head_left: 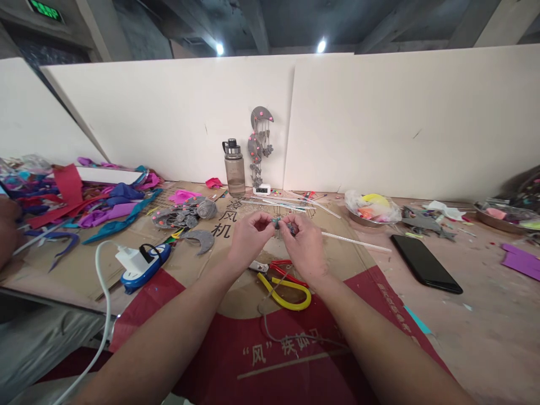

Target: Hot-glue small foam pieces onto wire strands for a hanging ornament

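Note:
My left hand (250,239) and my right hand (306,244) meet over the cardboard, both closed in a pinch. Between their fingertips is a small grey-green piece (277,223), mostly covered, so its kind is unclear. Grey yarn (266,326) trails below my right hand onto the red part of the cardboard. Just under the hands lie a yellow-handled tool (295,306), perhaps scissors, and a red-handled tool (282,263). Left of them are a grey felt crescent (202,241), a pile of grey felt pieces (179,216) and a yarn ball (207,208).
A blue-and-white power strip (145,270) with a white cable sits at left, near heaped coloured cloth (105,211) and another person's arm (6,230). Behind stand a bottle (234,171) and a moon hanging (261,121). Glue sticks (358,242) and a phone (426,264) lie right.

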The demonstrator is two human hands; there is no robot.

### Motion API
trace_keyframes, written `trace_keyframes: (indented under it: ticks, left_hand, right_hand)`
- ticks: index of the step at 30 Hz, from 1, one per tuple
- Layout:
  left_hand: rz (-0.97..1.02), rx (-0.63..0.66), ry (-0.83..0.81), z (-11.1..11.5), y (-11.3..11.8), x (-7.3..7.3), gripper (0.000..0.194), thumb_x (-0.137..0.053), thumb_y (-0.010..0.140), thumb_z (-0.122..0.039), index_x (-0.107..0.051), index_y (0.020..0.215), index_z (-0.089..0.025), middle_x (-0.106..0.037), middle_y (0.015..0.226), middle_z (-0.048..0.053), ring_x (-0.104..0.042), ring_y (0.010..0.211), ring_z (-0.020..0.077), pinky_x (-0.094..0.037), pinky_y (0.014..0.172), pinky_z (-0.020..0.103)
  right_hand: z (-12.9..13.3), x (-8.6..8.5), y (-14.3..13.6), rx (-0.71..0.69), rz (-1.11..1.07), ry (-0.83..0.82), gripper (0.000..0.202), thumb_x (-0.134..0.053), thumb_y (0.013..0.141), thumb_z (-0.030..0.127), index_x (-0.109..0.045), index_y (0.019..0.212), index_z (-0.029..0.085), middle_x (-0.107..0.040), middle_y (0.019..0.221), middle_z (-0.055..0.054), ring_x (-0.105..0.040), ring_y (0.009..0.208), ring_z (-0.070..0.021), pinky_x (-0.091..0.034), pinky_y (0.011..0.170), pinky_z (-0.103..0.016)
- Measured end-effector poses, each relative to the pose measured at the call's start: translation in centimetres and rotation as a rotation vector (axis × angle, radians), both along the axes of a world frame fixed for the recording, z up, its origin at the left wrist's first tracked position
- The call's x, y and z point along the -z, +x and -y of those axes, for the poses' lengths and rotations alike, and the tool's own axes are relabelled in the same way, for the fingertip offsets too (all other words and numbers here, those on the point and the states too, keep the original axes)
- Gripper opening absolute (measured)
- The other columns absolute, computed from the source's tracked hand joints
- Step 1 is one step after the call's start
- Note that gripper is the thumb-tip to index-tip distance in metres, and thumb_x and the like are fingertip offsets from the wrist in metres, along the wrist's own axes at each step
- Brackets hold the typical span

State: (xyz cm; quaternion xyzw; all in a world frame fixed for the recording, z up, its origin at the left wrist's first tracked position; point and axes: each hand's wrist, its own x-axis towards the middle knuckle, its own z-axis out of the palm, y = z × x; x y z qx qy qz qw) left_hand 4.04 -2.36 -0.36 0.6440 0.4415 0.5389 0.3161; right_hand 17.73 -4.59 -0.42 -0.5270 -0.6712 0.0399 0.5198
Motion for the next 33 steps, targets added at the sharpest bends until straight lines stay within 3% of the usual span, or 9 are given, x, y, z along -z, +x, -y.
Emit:
trace_keyframes:
  ticks: [15,18,22,25,29,33]
  left_hand:
    - [0.016,0.033,-0.033,0.4,0.0,-0.6,0.009,-0.058,0.068,-0.022,-0.065,0.070,-0.017,-0.060,0.061,-0.001,-0.053,0.057,0.0117,-0.042,0.057,0.023]
    - [0.055,0.094,-0.085,0.3,-0.1,-0.6,0.009,-0.058,0.068,-0.022,-0.065,0.071,-0.017,-0.058,0.058,-0.001,-0.053,0.056,0.0117,-0.042,0.057,0.023]
    - [0.047,0.180,-0.098,-0.2,-0.6,-0.3,0.011,-0.060,0.073,-0.025,-0.066,0.076,-0.017,-0.060,0.061,-0.001,-0.056,0.060,0.0118,-0.045,0.061,0.023]
    - [0.017,0.277,-0.125,-0.6,-0.9,-0.3,0.015,-0.062,0.076,-0.030,-0.067,0.079,-0.016,-0.063,0.064,0.000,-0.058,0.063,0.0121,-0.048,0.066,0.025]
    - [-0.013,0.423,-0.201,-0.7,-0.9,-0.4,0.019,-0.064,0.076,-0.030,-0.069,0.086,-0.015,-0.068,0.074,0.003,-0.063,0.070,0.0137,-0.052,0.072,0.027]
    - [-0.077,0.407,-0.209,-0.8,-0.9,-0.2,0.026,-0.063,0.075,-0.029,-0.070,0.096,-0.016,-0.070,0.079,0.005,-0.065,0.071,0.0154,-0.053,0.066,0.027]
  right_hand:
    - [0.1,0.0,-0.3,0.076,0.149,0.073,0.013,-0.053,0.087,0.028,-0.058,0.078,0.021,-0.062,0.081,-0.003,-0.054,0.074,-0.0171,-0.035,0.064,-0.027]
    - [0.1,0.2,-0.3,0.069,0.089,0.035,0.012,-0.054,0.086,0.030,-0.058,0.079,0.021,-0.061,0.080,-0.002,-0.053,0.071,-0.0157,-0.035,0.064,-0.027]
    - [-0.1,0.2,0.0,0.012,-0.051,-0.076,0.019,-0.056,0.085,0.035,-0.061,0.096,0.020,-0.056,0.069,0.002,-0.049,0.063,-0.0136,-0.035,0.060,-0.025]
    - [-0.4,0.3,0.5,-0.063,-0.106,-0.139,0.018,-0.054,0.085,0.034,-0.064,0.085,0.019,-0.057,0.068,0.002,-0.047,0.060,-0.0120,-0.034,0.059,-0.024]
    - [-1.1,0.8,1.5,-0.063,-0.132,-0.165,0.018,-0.055,0.083,0.033,-0.063,0.076,0.019,-0.061,0.068,0.001,-0.048,0.060,-0.0117,-0.035,0.059,-0.024]
    - [-1.2,1.1,1.9,-0.074,-0.055,-0.181,0.016,-0.055,0.082,0.031,-0.062,0.076,0.019,-0.061,0.067,0.001,-0.049,0.059,-0.0119,-0.035,0.059,-0.024]
